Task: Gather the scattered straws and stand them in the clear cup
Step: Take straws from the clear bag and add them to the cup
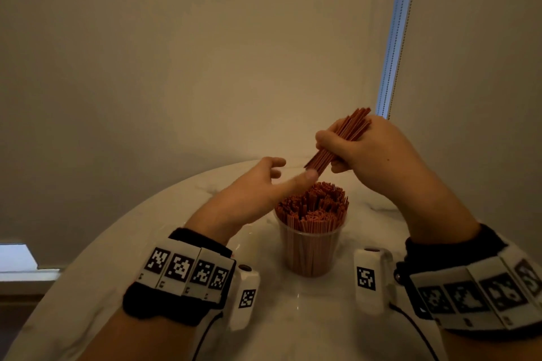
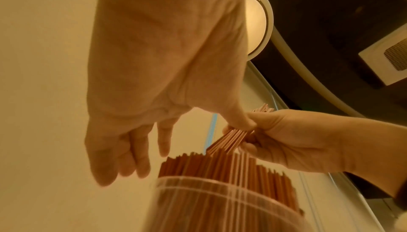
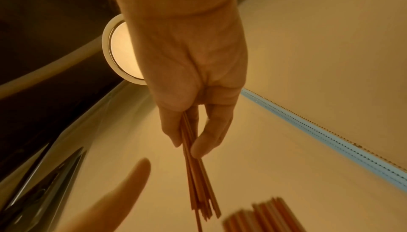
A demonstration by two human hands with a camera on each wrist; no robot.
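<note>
In front of me is a round white surface [image 1: 181,205] with a faint marbled pattern and a glossy sheen. Behind it hangs a plain beige roller blind [image 1: 205,53], and to its right a narrow strip of blue daylight [image 1: 396,38] shows beside a beaded pull chain [image 1: 402,38]. Low on my left I can see a pale window ledge [image 1: 20,261]. Looking up from my wrists, there is a round ceiling lamp [image 2: 256,21] glowing warm, set in a dark ceiling, and a white square vent [image 2: 389,58] with a fine grille nearby.
</note>
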